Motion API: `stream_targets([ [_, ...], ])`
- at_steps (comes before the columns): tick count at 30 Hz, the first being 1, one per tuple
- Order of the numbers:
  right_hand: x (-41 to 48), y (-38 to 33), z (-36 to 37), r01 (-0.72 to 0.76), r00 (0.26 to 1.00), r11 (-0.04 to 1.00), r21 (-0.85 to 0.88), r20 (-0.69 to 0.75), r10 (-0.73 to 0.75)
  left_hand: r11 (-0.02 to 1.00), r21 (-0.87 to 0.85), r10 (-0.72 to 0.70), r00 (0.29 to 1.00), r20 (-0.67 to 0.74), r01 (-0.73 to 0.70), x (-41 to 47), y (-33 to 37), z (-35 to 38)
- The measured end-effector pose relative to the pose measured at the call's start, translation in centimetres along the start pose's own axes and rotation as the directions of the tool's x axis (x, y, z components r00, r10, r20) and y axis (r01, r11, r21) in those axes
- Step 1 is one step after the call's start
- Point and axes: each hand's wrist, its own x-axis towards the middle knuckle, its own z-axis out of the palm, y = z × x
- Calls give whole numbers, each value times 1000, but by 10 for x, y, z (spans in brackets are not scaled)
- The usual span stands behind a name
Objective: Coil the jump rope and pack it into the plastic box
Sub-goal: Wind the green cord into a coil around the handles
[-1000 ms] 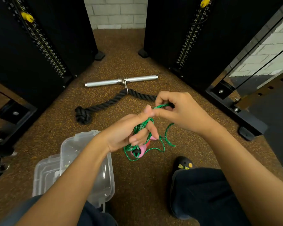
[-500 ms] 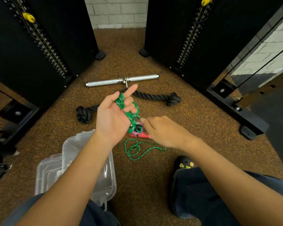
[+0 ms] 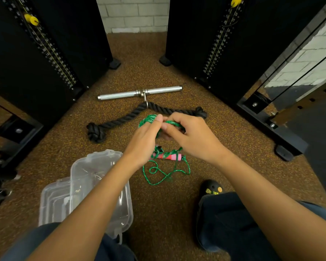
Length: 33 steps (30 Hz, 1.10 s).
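One head-mounted wide-angle view looks forward and steeply down at the speckled floor (image 3: pixel 224 140) from close above. Both forearms enter from the near edge; knees occupy the near corners. Black machine columns (image 3: pixel 51 44) frame left and right, with a white brick wall (image 3: pixel 135 14) far centre.

- Jump rope (image 3: pixel 166 173): thin braided cord, green with dark flecks, matt; handle (image 3: pixel 168 156) smooth pink and red plastic
- Plastic box (image 3: pixel 100 187): clear, glossy; matching clear lid (image 3: pixel 54 201) beside it
- Bar (image 3: pixel 139 92): polished metal, bright sheen
- Thick rope (image 3: pixel 124 117): black twisted fibre, coarse, matt
- Floor (image 3: pixel 139 59): brown speckled rubber, grainy
- Machine panels (image 3: pixel 77 34): black, matt
- Wall (image 3: pixel 134 14): pale painted block
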Motion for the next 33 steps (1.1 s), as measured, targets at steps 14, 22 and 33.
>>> stream_targets([
  [14,7,6,3,-126,989,878,462,-4,145,623,-740,92,915,393,254,-5,15,-13],
  [22,-2,6,22,-212,962,942,259,225,155,309,-950,41,997,61,46,2,13,-35],
  [33,-1,1,5,-61,980,998,-15,186,63,944,-316,49,989,-141,-92,6,7,-21],
])
